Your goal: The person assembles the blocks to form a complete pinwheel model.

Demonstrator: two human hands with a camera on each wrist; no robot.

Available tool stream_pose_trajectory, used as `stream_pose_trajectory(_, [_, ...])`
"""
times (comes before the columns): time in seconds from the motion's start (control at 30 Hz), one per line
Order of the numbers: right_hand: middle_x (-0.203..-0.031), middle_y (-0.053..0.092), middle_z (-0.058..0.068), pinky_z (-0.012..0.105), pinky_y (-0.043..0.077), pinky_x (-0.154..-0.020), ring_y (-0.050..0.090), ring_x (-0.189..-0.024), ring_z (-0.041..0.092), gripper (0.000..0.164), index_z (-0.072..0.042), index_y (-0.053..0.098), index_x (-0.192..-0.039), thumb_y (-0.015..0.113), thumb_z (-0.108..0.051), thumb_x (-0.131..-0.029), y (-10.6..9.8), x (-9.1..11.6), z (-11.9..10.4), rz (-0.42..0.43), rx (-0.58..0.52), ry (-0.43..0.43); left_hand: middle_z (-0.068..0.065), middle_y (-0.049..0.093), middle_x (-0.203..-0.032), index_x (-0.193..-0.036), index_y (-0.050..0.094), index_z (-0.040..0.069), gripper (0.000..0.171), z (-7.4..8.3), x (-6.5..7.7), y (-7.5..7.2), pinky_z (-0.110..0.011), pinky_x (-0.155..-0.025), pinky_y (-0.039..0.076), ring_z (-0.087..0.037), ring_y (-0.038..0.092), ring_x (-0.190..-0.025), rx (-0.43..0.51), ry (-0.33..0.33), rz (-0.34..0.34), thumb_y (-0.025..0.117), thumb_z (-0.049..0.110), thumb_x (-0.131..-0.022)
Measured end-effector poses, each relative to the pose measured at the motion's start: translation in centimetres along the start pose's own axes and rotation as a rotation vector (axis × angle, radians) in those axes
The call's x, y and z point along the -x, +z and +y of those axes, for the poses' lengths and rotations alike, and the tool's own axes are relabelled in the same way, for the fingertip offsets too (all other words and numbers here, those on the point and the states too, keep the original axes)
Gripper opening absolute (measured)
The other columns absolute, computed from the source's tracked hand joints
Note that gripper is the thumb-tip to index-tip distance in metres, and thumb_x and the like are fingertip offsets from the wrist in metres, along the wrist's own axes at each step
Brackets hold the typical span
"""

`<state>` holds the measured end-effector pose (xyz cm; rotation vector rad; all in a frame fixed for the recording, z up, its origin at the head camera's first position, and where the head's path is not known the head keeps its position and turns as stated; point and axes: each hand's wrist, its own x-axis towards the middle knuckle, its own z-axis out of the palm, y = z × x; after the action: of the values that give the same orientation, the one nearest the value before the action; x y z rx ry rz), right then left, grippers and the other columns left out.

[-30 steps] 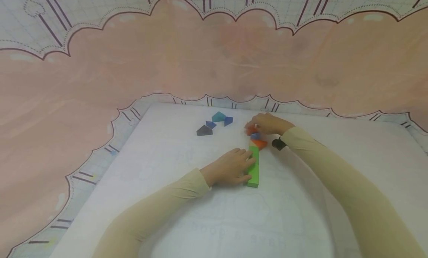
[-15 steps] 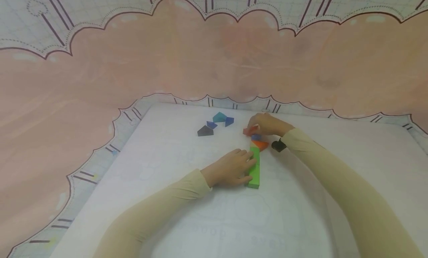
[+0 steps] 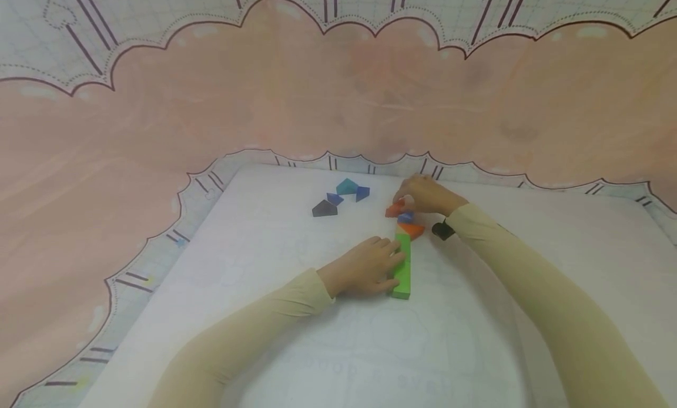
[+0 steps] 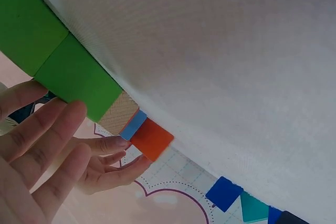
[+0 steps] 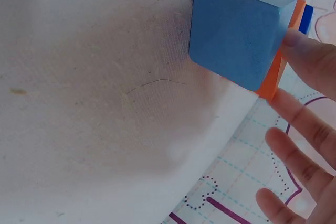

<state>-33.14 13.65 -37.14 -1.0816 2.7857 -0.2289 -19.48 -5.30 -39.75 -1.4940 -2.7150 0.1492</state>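
Note:
A row of toy blocks runs away from me in the head view. Its near part is two green blocks (image 3: 404, 281) laid end to end. My left hand (image 3: 365, 267) rests along their left side with fingers spread and touching them. Beyond the green lie a piece with a bare wood face (image 4: 119, 114), an orange block (image 3: 414, 230) and a blue block (image 3: 405, 218). At the far end, my right hand (image 3: 427, 195) pinches a red-orange block (image 4: 152, 139) between thumb and forefinger, right against the blue one; the other fingers are spread in the right wrist view.
Left of the row's far end lie a teal block (image 3: 347, 186), two dark-blue blocks (image 3: 362, 193) and a dark grey block (image 3: 324, 208). A black device (image 3: 443, 230) sits at my right wrist. The white tabletop (image 3: 264, 220) ends at a patterned border.
My right hand has shifted slightly, and the red-orange block has turned, so more of it shows left of the fingers. My left hand stays on the green blocks.

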Motion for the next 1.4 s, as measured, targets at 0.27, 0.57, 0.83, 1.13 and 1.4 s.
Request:
stream_pose_trajectory(0.27, [-0.104, 0.07, 0.004, 0.057, 0.034, -0.1, 0.057, -0.103, 0.026, 0.022, -0.015, 0.073, -0.103, 0.065, -0.006, -0.085, -0.15, 0.25, -0.01, 0.009, -0.067, -0.074, -0.006, 0.052, -0.126, -0.121, 0.049, 0.015, 0.044, -0.01, -0.07, -0.04, -0.033, -0.101, 0.04, -0.017, 0.052, -0.108, 0.0, -0.003, 0.001, 0.049, 0.047, -0.092])
stream_pose_trajectory(0.57, [-0.117, 0.066, 0.007, 0.07, 0.02, -0.105, 0.055, -0.117, 0.029, 0.025, -0.016, 0.073, -0.103, 0.067, -0.004, -0.083, 0.18, 0.22, -0.34, -0.017, -0.091, -0.075, -0.005, 0.051, -0.127, -0.121, 0.049, 0.015, 0.044, 0.14, 0.15, 0.2, -0.033, -0.102, 0.04, -0.017, 0.051, -0.111, -0.003, -0.007, -0.007, 0.048, 0.048, -0.092])
stream_pose_trajectory(0.83, [-0.121, 0.064, 0.008, 0.073, 0.016, -0.104, 0.052, -0.121, 0.03, 0.03, -0.018, 0.073, -0.103, 0.066, 0.001, -0.081, 0.27, 0.15, -0.12, -0.034, -0.09, -0.073, -0.007, 0.05, -0.132, -0.123, 0.049, 0.015, 0.046, 0.06, 0.13, 0.24, -0.035, -0.105, 0.038, -0.019, 0.051, -0.116, -0.005, -0.007, -0.014, 0.047, 0.048, -0.092])
stream_pose_trajectory(1.13, [-0.121, 0.064, 0.006, 0.072, 0.016, -0.104, 0.052, -0.121, 0.03, 0.03, -0.018, 0.073, -0.102, 0.066, 0.002, -0.081, 0.0, 0.24, -0.09, -0.05, -0.092, -0.078, -0.006, 0.051, -0.13, -0.122, 0.05, 0.014, 0.045, 0.04, 0.1, 0.25, -0.034, -0.104, 0.039, -0.019, 0.052, -0.114, -0.016, 0.002, 0.002, 0.047, 0.048, -0.093])
stream_pose_trajectory(1.4, [-0.119, 0.065, 0.007, 0.073, 0.016, -0.103, 0.053, -0.119, 0.032, 0.03, -0.017, 0.073, -0.101, 0.065, 0.004, -0.081, -0.24, 0.43, -0.19, -0.059, -0.092, -0.096, -0.005, 0.052, -0.126, -0.121, 0.05, 0.015, 0.044, 0.07, 0.11, 0.3, -0.033, -0.101, 0.04, -0.018, 0.052, -0.111, -0.026, 0.003, 0.01, 0.047, 0.048, -0.092])
